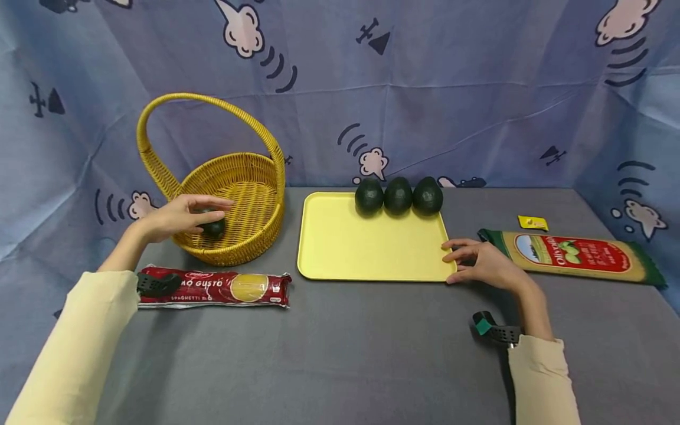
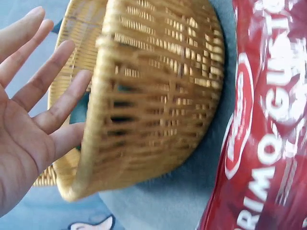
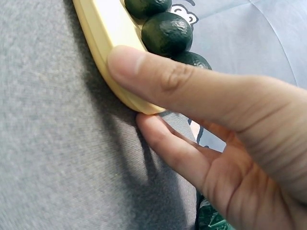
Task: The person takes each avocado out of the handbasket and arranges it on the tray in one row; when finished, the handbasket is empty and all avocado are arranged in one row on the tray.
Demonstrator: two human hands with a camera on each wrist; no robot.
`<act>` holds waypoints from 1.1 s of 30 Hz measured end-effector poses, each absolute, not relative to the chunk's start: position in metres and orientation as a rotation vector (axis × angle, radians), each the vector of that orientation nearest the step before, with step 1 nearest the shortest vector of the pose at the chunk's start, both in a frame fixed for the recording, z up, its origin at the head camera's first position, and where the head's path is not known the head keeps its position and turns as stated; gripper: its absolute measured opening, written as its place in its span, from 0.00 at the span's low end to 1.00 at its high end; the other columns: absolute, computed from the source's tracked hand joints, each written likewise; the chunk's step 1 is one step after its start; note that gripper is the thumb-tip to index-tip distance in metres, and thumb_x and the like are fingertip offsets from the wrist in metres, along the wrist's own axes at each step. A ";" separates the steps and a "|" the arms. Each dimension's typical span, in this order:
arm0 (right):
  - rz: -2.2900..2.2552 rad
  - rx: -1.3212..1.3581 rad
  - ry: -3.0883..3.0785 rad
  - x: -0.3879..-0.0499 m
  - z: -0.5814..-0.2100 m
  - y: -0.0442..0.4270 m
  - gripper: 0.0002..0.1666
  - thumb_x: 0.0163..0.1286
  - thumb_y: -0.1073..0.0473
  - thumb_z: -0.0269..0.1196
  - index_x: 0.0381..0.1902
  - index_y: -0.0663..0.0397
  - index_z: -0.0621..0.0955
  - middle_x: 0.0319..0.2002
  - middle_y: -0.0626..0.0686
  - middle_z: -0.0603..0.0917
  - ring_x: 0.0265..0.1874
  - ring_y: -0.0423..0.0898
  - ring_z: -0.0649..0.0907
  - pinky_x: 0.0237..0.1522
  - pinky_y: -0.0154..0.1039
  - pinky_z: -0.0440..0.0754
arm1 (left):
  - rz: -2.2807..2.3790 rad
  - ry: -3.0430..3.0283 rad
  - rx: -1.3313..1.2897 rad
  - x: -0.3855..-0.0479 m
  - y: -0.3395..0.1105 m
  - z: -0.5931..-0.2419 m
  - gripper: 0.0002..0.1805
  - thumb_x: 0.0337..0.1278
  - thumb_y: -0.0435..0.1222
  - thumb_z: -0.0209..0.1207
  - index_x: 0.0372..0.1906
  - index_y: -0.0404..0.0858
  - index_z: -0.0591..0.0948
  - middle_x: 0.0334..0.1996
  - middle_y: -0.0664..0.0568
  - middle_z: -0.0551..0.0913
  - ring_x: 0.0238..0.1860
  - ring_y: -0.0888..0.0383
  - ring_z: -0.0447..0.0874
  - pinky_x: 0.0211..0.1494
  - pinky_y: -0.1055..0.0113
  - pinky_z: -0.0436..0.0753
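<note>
Over the left side of the yellow wicker basket (image 1: 255,221) hovers my left hand (image 1: 177,217). A dark green avocado (image 1: 215,228) lies in the basket under its fingers. Seen from the left wrist, the fingers (image 2: 57,110) are spread beside the basket rim and grip nothing; the avocado shows only partly behind the weave. My right hand (image 1: 483,262) pinches the right front corner of the yellow tray (image 1: 372,248), thumb (image 3: 127,64) over the rim and a fingertip against the corner. Three avocados (image 1: 398,196) stand in a row along the tray's back right edge.
A red spaghetti pack (image 1: 228,289) lies in front of the basket, beneath the left wrist. On the right lie another pasta pack (image 1: 579,257) and a small yellow packet (image 1: 533,222). Patterned cloth (image 1: 329,88) hangs behind the grey table (image 1: 340,354). The basket's tall handle (image 1: 212,100) arches upward.
</note>
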State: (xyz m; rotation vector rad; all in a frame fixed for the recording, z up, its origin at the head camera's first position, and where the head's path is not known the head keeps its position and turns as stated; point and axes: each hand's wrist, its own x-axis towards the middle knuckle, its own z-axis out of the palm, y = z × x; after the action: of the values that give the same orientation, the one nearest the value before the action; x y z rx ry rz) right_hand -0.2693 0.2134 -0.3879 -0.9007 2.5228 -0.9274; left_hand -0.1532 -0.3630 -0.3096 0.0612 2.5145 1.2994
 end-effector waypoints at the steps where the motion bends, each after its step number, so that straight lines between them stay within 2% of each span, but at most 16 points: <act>1: -0.930 -0.898 2.521 -0.269 -0.388 0.213 0.26 0.51 0.53 0.76 0.46 0.61 0.85 0.59 0.61 0.76 0.44 0.47 0.79 0.37 0.29 0.80 | 1.292 2.520 0.055 -0.153 -0.364 -0.309 0.28 0.71 0.45 0.52 0.69 0.36 0.68 0.68 0.39 0.66 0.66 0.41 0.63 0.58 0.40 0.74; 6: -0.932 -0.890 2.511 -0.268 -0.387 0.211 0.25 0.51 0.54 0.76 0.46 0.62 0.85 0.59 0.62 0.75 0.44 0.50 0.80 0.38 0.31 0.80 | 1.300 2.509 0.078 -0.161 -0.363 -0.313 0.28 0.71 0.45 0.52 0.70 0.37 0.67 0.68 0.39 0.65 0.66 0.41 0.64 0.58 0.40 0.74; 10: -0.908 -0.886 2.520 -0.268 -0.390 0.210 0.26 0.52 0.52 0.75 0.46 0.60 0.85 0.59 0.60 0.75 0.44 0.49 0.79 0.39 0.30 0.79 | 1.398 2.484 0.077 -0.173 -0.357 -0.314 0.27 0.71 0.43 0.52 0.70 0.38 0.67 0.68 0.41 0.65 0.67 0.43 0.63 0.60 0.39 0.71; 12: -0.895 -0.885 2.527 -0.269 -0.392 0.210 0.26 0.52 0.51 0.75 0.46 0.59 0.86 0.59 0.60 0.76 0.44 0.47 0.78 0.39 0.30 0.79 | 1.421 2.526 0.070 -0.178 -0.355 -0.312 0.26 0.70 0.42 0.54 0.68 0.37 0.69 0.67 0.43 0.68 0.66 0.44 0.65 0.61 0.44 0.72; 17: -0.905 -0.907 2.533 -0.271 -0.391 0.212 0.26 0.52 0.51 0.75 0.46 0.60 0.85 0.59 0.60 0.76 0.41 0.42 0.79 0.38 0.29 0.79 | 1.249 2.737 0.136 -0.186 -0.365 -0.309 0.22 0.67 0.31 0.56 0.64 0.30 0.72 0.63 0.37 0.72 0.62 0.40 0.70 0.61 0.50 0.74; 24: -0.933 -0.920 2.518 -0.270 -0.389 0.211 0.26 0.52 0.53 0.75 0.46 0.61 0.85 0.59 0.61 0.76 0.43 0.39 0.79 0.39 0.29 0.81 | 1.084 2.759 0.121 -0.190 -0.381 -0.310 0.24 0.58 0.16 0.54 0.61 0.24 0.71 0.62 0.29 0.68 0.64 0.31 0.61 0.64 0.39 0.66; 28: -0.951 -0.907 2.511 -0.271 -0.390 0.211 0.26 0.52 0.53 0.75 0.46 0.61 0.85 0.59 0.61 0.76 0.44 0.39 0.80 0.40 0.28 0.81 | 1.057 2.724 0.061 -0.193 -0.384 -0.306 0.28 0.55 0.13 0.52 0.63 0.23 0.68 0.64 0.27 0.64 0.65 0.28 0.57 0.65 0.38 0.64; 33: -0.943 -0.893 2.515 -0.271 -0.388 0.212 0.26 0.52 0.52 0.76 0.46 0.61 0.85 0.59 0.61 0.75 0.45 0.39 0.78 0.40 0.28 0.81 | 1.009 2.659 -0.021 -0.195 -0.384 -0.304 0.32 0.55 0.14 0.54 0.67 0.26 0.64 0.65 0.26 0.59 0.67 0.29 0.54 0.65 0.38 0.63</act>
State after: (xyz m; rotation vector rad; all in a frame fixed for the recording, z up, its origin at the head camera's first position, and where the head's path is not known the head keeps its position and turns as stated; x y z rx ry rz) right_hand -0.2711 0.2115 -0.3883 -0.8933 2.5147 -0.9433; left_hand -0.1951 -0.3840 -0.3038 -0.0209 2.6587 1.0087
